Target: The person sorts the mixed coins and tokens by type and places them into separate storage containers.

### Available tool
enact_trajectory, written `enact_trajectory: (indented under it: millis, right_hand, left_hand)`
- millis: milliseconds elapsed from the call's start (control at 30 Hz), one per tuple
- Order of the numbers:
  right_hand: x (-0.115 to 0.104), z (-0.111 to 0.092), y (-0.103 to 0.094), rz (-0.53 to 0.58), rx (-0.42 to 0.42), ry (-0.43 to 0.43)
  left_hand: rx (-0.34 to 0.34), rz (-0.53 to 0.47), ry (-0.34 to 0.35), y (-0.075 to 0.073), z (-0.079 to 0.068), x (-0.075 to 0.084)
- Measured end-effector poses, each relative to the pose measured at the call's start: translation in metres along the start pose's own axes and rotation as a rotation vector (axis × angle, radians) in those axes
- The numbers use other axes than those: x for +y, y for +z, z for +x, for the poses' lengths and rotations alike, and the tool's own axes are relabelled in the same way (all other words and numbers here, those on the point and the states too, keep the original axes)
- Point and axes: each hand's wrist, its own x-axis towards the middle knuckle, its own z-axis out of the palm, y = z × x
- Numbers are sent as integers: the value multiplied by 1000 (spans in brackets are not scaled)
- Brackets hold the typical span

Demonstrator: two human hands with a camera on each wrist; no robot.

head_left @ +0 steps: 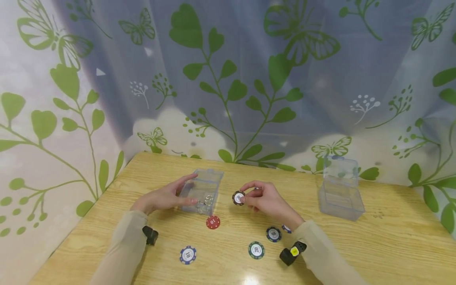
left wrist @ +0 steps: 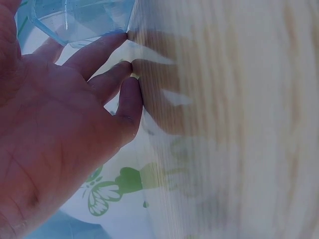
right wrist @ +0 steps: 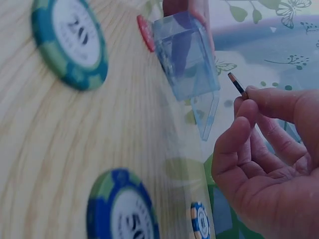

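My left hand (head_left: 165, 196) holds a clear plastic box (head_left: 201, 190), thumb over the near side and fingers along the far side. The box's lid is open, and small shiny gold-looking pieces (head_left: 206, 200) lie inside; their kind is unclear. Between thumb and fingertips, my right hand (head_left: 267, 199) pinches a black poker chip (head_left: 238, 198) just right of the box. The right wrist view shows that chip (right wrist: 237, 85) edge-on, raised off the table. A red poker chip (head_left: 213, 222) marked 10 lies close to the box's near end.
Nearer on the wooden table (head_left: 221, 265) are a blue chip (head_left: 187, 255) marked 10, a green chip (head_left: 256, 250) marked 20 and a blue chip (head_left: 273, 234) marked 50. The right forearm partly covers another blue chip (head_left: 286, 228). A second clear box (head_left: 342, 202) stands open at right.
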Motion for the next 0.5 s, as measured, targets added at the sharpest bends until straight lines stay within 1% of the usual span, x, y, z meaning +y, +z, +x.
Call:
enact_trajectory:
  millis: [267, 500]
  right_hand:
    - [-6, 2, 6, 70, -3, -5]
    - [-9, 2, 8, 71, 10, 4]
  left_hand:
    - [5, -5, 5, -1, -1, 0]
    - [4, 3, 4, -1, -1, 0]
